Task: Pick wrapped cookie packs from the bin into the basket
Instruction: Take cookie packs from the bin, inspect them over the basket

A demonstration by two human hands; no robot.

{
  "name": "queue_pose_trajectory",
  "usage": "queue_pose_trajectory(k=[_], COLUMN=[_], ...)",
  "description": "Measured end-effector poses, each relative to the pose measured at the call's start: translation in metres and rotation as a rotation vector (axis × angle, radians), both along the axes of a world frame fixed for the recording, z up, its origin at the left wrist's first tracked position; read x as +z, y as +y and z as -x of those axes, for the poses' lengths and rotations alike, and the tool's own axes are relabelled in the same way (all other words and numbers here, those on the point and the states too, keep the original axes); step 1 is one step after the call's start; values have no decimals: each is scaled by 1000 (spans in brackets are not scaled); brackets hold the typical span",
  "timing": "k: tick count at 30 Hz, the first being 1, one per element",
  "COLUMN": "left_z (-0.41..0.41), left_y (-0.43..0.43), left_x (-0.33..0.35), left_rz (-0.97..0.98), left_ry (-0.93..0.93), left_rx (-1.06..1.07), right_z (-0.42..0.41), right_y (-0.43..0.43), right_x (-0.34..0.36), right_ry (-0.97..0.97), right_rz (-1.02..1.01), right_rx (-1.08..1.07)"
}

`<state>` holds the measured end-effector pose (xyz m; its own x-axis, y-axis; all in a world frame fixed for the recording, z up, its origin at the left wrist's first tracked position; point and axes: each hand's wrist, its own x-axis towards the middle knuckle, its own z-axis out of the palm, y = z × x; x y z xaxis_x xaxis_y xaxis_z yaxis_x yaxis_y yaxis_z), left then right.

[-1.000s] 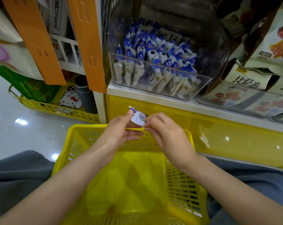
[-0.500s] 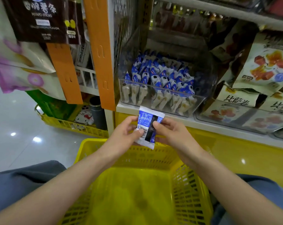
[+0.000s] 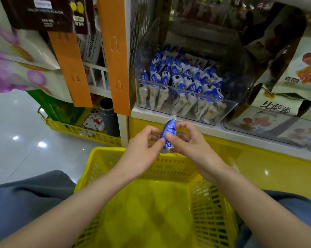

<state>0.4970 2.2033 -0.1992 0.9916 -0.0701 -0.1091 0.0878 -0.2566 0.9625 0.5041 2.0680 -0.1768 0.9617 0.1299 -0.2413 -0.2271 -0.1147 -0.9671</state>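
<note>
Head view: both hands meet over the far rim of the yellow basket (image 3: 104, 154), and between them they grasp one blue-and-white wrapped cookie pack (image 3: 169, 128). The left hand (image 3: 142, 151) pinches the pack's lower part, thumb and curled fingers (image 3: 152, 130) closed on its left side. The right hand (image 3: 188, 142) pinches it from the other side, its fingers (image 3: 182, 125) curled round the wrapper. The pack stands nearly upright, edge-on to the camera, its sealed top end sticking up above the fingers.

Just beyond and above the fingers, a clear bin (image 3: 230, 113) sits on a white shelf (image 3: 147, 113), filled with more cookie packs (image 3: 183, 77) of the same kind. Below the fingers the basket's floor shows yellow. Well to the left of the fingers, another yellow basket (image 3: 79, 130) stands on the shiny floor (image 3: 17, 154).
</note>
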Motion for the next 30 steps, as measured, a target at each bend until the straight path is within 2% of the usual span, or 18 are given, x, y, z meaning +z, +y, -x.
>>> queue_pose_trajectory(k=[7, 14, 17, 20, 23, 27, 30], left_z=[1, -1, 1, 0, -4, -7, -8], left_y=[1, 9, 8, 8, 8, 5, 5], left_x=[-10, -4, -4, -6, -7, -3, -2], left_rz=[-282, -417, -444, -424, -376, -60, 89], left_ry=[-83, -166, -164, -139, -97, 91, 195], left_rx=[-38, -16, -48, -66, -34, 12, 46], right_z=[1, 5, 5, 7, 9, 8, 7], right_y=[8, 8, 5, 6, 9, 7, 6], right_x=[-13, -21, -22, -22, -23, -19, -20], right_ry=[-112, -124, -134, -139, -156, -96, -118], right_rz=[91, 69, 146, 175, 103, -8, 17], right_rx=[2, 77, 93, 103, 104, 76, 52])
